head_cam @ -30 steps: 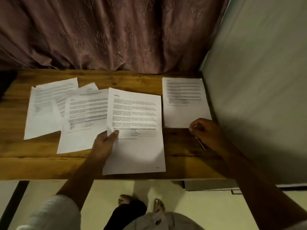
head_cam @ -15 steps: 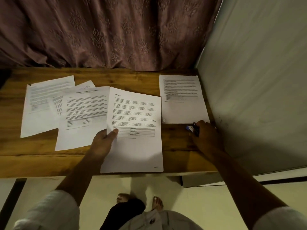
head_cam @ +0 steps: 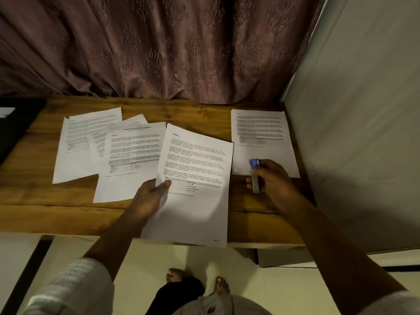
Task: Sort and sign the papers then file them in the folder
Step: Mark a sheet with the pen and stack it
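Several printed white sheets lie on a wooden table (head_cam: 68, 208). My left hand (head_cam: 150, 196) pinches the left edge of the middle sheet (head_cam: 197, 201), which hangs over the table's front edge. My right hand (head_cam: 272, 178) grips a pen (head_cam: 254, 176) with a blue cap pointing away from me, over the lower edge of a single sheet (head_cam: 261, 137) at the far right. A loose overlapping group of sheets (head_cam: 127, 155) lies to the left. No folder is clearly visible.
A wall (head_cam: 363, 110) stands tight against the table's right side and a brown curtain (head_cam: 159, 48) hangs behind it. A dark object (head_cam: 13, 130) sits at the table's far left edge. My bare feet (head_cam: 197, 285) stand on the pale floor below.
My right hand has turned and lifted slightly, so the pen's blue cap now shows above the fingers. The left hand keeps its hold on the middle sheet.
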